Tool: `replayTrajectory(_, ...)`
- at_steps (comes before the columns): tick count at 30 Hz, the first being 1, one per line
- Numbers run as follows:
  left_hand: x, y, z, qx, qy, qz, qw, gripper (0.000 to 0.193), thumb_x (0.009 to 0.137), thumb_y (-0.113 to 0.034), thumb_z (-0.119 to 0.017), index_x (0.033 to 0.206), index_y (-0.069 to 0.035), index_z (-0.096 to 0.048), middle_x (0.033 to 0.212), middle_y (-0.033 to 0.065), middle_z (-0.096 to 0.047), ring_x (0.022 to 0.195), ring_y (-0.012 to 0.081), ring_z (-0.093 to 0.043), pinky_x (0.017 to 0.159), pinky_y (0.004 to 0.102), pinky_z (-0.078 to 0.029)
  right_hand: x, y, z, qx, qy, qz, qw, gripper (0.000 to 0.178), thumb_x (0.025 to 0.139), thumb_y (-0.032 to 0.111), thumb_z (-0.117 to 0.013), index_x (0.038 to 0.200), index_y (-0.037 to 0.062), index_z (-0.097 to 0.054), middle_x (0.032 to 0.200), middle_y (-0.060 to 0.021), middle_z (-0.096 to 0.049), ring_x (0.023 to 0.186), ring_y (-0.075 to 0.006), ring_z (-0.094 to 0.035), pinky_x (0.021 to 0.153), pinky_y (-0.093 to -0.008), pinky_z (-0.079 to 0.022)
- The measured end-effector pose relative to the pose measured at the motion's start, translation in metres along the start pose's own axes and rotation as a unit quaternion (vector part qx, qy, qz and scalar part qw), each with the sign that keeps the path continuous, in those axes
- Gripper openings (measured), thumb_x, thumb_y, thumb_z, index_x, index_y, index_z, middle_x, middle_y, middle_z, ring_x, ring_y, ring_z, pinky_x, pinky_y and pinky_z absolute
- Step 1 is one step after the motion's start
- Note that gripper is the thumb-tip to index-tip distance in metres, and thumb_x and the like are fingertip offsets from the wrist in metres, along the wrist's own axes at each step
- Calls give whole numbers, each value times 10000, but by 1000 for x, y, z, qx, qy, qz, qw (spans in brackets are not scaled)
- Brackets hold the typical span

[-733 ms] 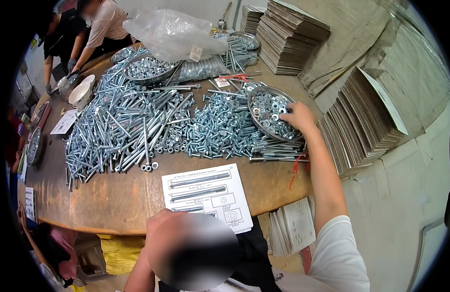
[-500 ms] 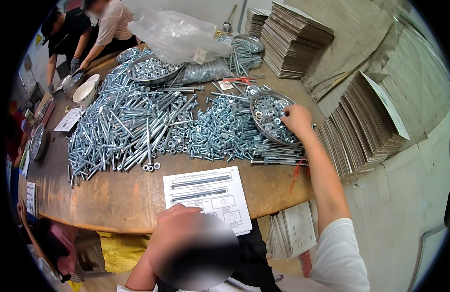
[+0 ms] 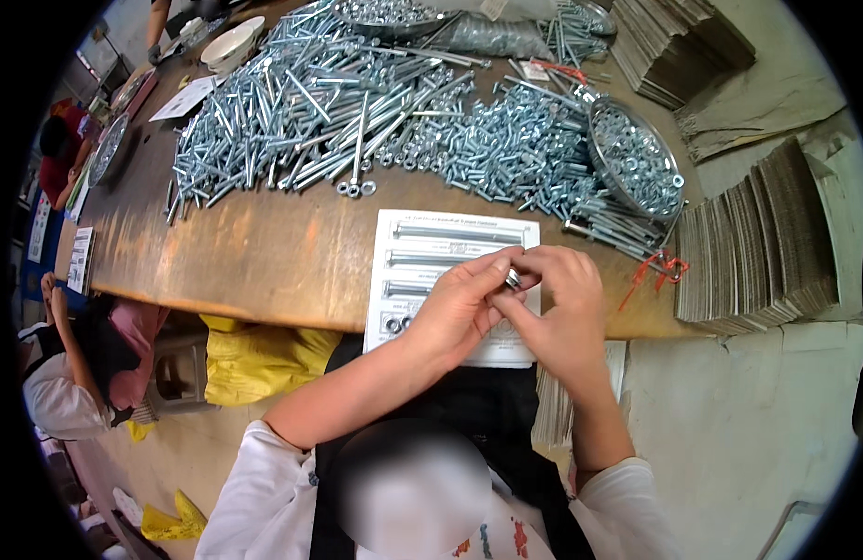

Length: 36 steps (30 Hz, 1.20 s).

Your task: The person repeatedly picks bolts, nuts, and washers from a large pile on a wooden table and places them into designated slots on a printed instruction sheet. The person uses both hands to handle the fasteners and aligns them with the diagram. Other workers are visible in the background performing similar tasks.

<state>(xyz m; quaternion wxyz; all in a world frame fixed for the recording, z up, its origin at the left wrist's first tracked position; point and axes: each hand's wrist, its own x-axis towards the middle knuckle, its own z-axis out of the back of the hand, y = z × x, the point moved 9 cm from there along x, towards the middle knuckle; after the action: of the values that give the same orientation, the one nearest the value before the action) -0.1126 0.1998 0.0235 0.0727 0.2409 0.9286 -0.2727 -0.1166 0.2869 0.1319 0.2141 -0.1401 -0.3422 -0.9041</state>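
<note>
A few small shiny washers (image 3: pixel 513 278) are pinched between my two hands, above the right side of a printed sheet. My left hand (image 3: pixel 461 303) grips them with thumb and forefinger, and its other fingers are curled. Facing it, my right hand (image 3: pixel 564 303) has its fingertips closed on the same washers; their exact number is hidden. The white sheet (image 3: pixel 497 355) lies at the table's front edge. It shows long bolts and nuts, but I cannot tell which are printed and which are real. My hands hide its lower right part.
A metal bowl (image 3: pixel 595 149) of washers stands at the right, beside piles of short bolts (image 3: pixel 506 140) and long bolts (image 3: pixel 264 121). Stacked cardboard (image 3: pixel 767 243) rises past the table's right edge. Red ties (image 3: pixel 651 275) hang there. Other people sit or stand along the left side.
My right hand has come from the washer bowl back to the sheet with washers. My left hand has risen off the sheet's edge to meet it. The view has shifted.
</note>
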Motion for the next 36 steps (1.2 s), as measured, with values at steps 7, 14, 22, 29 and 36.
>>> replayTrajectory(7,-22,9,4,34,77,119,989,434,1031,-250,-555,1414,-52,-504,1280,67,-610,1137,150,-625,987,310,-512,-13,-34,-31,294,202,-105,928,584,756,18,-746,1309,4,-558,1166,-97,-676,1118,-174,-631,988,-328,-472)
replayTrajectory(14,-26,8,-1,50,108,118,986,504,1020,-272,-583,1434,-11,-464,1300,83,-609,1173,149,-617,1041,325,-504,-25,-37,-41,397,216,-149,879,655,776,-22,-729,1386,16,-493,1114,-79,-694,1095,-132,-622,970,-304,-476)
replayTrajectory(22,-28,12,-1,53,110,111,986,560,1028,-268,-568,1488,-9,-384,1391,109,-555,1246,178,-573,1072,346,-474,-32,-41,-40,435,197,-180,860,683,771,-29,-731,1403,19,-477,1101,-67,-706,1082,-131,-626,974,-314,-481)
replayTrajectory(29,-107,53,30,156,113,326,926,445,1056,-241,-508,1433,-5,-480,1261,148,-649,1188,230,-635,978,312,-520,-52,-45,-39,105,159,-34,981,577,733,20,-744,1288,51,-587,983,-73,-715,959,-207,-660,865,-361,-510)
replayTrajectory(36,-88,40,28,95,84,318,940,428,1057,-265,-499,1381,14,-515,1217,157,-658,1100,244,-681,895,295,-565,-56,-23,-48,-162,163,80,970,471,733,85,-714,1200,90,-650,858,-81,-669,835,-292,-628,785,-415,-501)
